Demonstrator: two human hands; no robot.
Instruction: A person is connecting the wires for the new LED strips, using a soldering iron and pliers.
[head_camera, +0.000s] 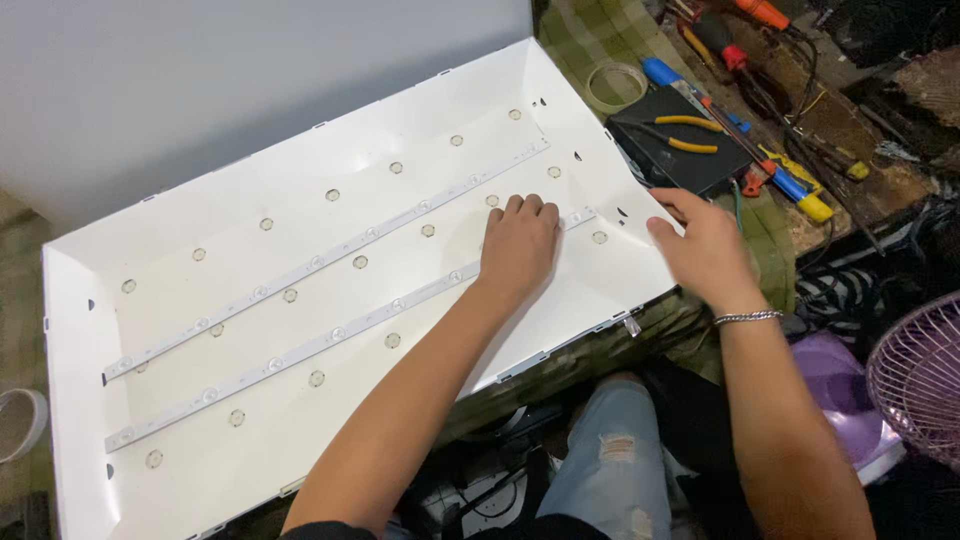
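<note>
White light strip (330, 340) diagonal under left hand (518, 245)

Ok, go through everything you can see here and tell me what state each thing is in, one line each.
Left hand: palm down, pressing on the nearer light strip.
Right hand: open, resting on the panel's right edge.
White backlight panel: lying flat, face up, uncovered.
Nearer light strip: lying in the panel, unlit.
Farther light strip: lying in the panel, unlit.
Tape roll: lying flat.
Yellow-handled pliers: lying on a black case.

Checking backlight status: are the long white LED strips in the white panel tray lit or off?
Off. No lens along the long white LED strips glows; all look dull grey against the white panel tray. Left hand rests flat on the nearer strip.
</note>
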